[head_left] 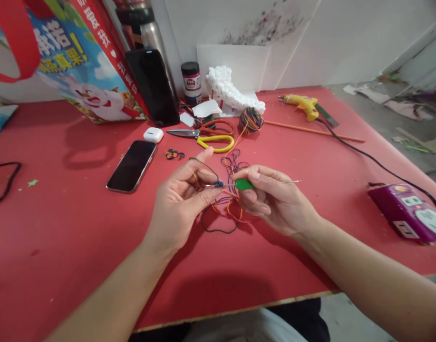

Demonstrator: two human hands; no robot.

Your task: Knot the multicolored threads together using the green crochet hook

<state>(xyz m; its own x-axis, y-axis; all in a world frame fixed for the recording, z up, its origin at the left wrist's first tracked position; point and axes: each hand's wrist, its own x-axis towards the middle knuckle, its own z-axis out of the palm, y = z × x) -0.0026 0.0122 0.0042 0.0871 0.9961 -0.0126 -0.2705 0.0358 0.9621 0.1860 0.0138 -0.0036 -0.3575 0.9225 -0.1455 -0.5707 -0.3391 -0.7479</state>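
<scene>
My left hand [182, 199] pinches a small knot of multicoloured yarn [218, 184], with a strand looped over its raised forefinger. My right hand [271, 199] grips a crochet hook by its green handle [244, 184]; the metal tip points left into the yarn knot and the other metal end sticks out to the right. Loose yarn strands [225, 213] hang below both hands onto the red table [78, 228] and trail back to a yarn ball [251, 118].
A phone [132, 165] lies left of my hands, beside an earbud case [153, 135]. Scissors [207, 137], a small yarn piece [174, 154], a jar [191, 83], white foam [232, 92], a yellow glue gun [303, 105], a purple power strip [410, 213] and a printed bag [78, 61] stand around.
</scene>
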